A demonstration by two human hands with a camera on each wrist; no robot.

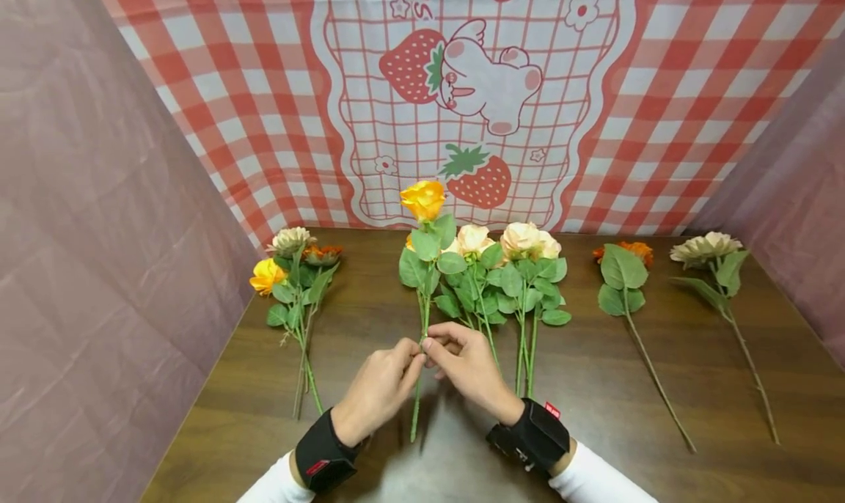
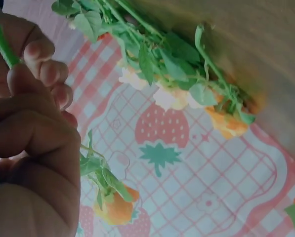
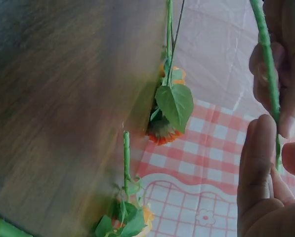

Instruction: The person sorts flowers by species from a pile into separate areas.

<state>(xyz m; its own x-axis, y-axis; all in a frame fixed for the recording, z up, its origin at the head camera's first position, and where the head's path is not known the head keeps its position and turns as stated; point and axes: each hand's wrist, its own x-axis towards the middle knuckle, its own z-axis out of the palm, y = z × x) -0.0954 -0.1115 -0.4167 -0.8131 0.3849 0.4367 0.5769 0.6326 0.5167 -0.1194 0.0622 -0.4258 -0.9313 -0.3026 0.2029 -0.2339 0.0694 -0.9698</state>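
A yellow-orange artificial rose [image 1: 422, 201] stands upright over the middle of the table, its green leaves below the bloom. My left hand [image 1: 381, 386] pinches its stem between thumb and forefinger. Close against it, my right hand [image 1: 470, 365] has thumb and fingers at the same stem, a little higher. The right wrist view shows the green stem [image 3: 268, 64] running between the left hand's fingers and down between the right hand's fingers and thumb. Below both hands the stem's lower end hangs free. In the left wrist view the held bloom [image 2: 115, 207] appears beyond the left hand.
Pale peach roses [image 1: 521, 240] lie just right of the held stem, with an orange rose [image 2: 229, 121] beside them. A mixed bunch [image 1: 300, 283] lies at left. An orange flower [image 1: 626, 265] and a cream flower [image 1: 706, 250] lie at right. A checked cloth [image 1: 264, 85] hangs behind the table.
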